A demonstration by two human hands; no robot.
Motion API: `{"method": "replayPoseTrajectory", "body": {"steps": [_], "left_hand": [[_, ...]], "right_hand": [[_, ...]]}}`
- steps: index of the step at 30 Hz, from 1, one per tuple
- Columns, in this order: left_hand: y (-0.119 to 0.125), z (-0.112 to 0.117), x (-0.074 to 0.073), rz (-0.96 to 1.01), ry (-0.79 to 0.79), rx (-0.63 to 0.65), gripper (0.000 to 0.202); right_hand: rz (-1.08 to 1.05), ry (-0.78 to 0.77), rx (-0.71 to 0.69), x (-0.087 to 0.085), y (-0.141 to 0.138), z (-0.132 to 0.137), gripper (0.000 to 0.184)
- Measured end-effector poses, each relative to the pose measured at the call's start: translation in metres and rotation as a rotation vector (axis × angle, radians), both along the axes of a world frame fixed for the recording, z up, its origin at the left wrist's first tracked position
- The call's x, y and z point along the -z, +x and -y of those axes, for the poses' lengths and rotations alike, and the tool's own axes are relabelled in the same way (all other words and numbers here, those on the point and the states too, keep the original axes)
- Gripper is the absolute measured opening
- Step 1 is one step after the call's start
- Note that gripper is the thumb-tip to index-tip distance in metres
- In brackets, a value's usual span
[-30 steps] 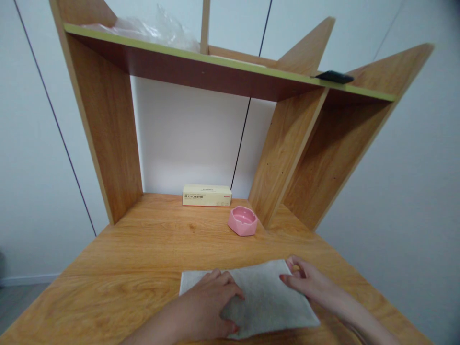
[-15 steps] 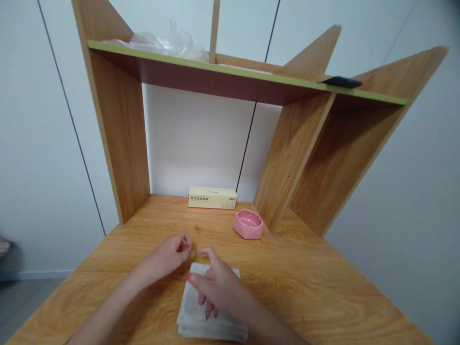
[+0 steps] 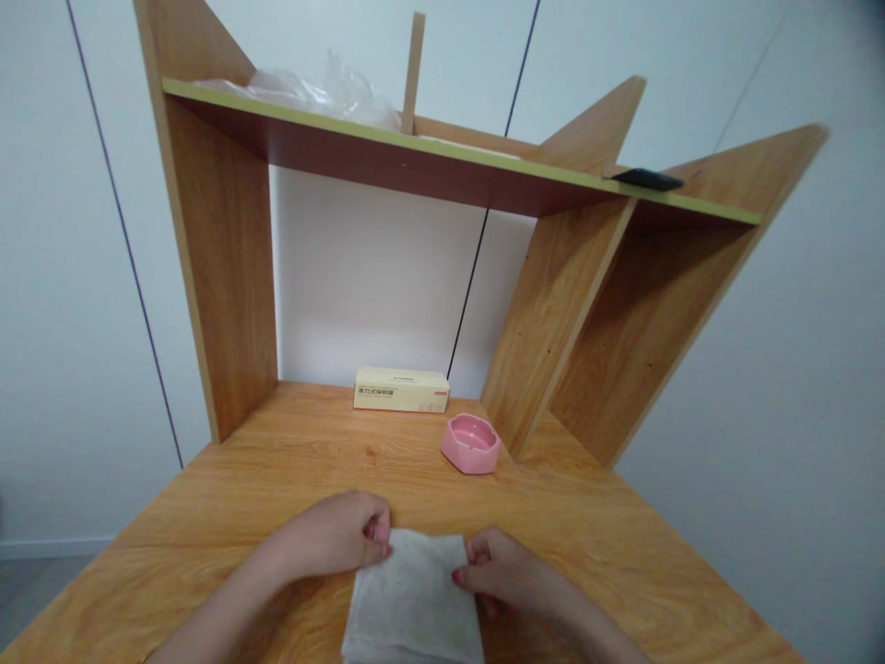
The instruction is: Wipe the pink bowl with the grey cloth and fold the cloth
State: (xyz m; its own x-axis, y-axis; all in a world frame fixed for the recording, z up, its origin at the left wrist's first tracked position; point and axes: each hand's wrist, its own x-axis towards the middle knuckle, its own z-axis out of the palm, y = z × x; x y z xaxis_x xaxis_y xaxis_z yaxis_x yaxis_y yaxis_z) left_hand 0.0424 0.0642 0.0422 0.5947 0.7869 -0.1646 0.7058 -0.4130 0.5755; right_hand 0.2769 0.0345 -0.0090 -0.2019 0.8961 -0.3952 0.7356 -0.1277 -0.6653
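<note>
A folded grey cloth (image 3: 416,599) lies on the wooden desk in front of me, its near edge cut off by the bottom of the view. My left hand (image 3: 352,533) pinches its far left corner between thumb and fingers. At the far right corner, my right hand (image 3: 501,570) grips the edge, thumb on top and the other fingers partly hidden beneath or beside it. The cloth's far edge runs between the two hands.
A pink ashtray (image 3: 471,444) sits on the desk (image 3: 311,461) beyond my right hand. Behind it stands a cream cling film box (image 3: 401,390). A wooden shelf unit (image 3: 241,277) rises at the back, with a clear plastic bag (image 3: 318,97) and a dark flat object (image 3: 644,179) on top.
Both hands have come to the cloth's far corners and closed on them. Before, the left was pinched beyond the cloth and the right hovered over it with fingers spread. The view has shifted slightly.
</note>
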Motion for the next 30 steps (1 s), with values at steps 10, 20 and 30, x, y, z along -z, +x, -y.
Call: {"method": "replayPoseTrajectory", "body": {"steps": [10, 20, 30], "left_hand": [[0.018, -0.028, 0.018, 0.132, 0.223, -0.167, 0.011], [0.012, -0.041, 0.053, 0.189, 0.495, -0.211, 0.029], [0.016, -0.044, 0.078, 0.21, 0.38, -0.176, 0.047]], "right_hand": [[0.593, 0.351, 0.397, -0.057, 0.079, -0.044, 0.012], [0.207, 0.648, -0.251, -0.003, -0.066, -0.035, 0.053], [0.159, 0.515, -0.398, 0.021, -0.071, -0.055, 0.064]]}}
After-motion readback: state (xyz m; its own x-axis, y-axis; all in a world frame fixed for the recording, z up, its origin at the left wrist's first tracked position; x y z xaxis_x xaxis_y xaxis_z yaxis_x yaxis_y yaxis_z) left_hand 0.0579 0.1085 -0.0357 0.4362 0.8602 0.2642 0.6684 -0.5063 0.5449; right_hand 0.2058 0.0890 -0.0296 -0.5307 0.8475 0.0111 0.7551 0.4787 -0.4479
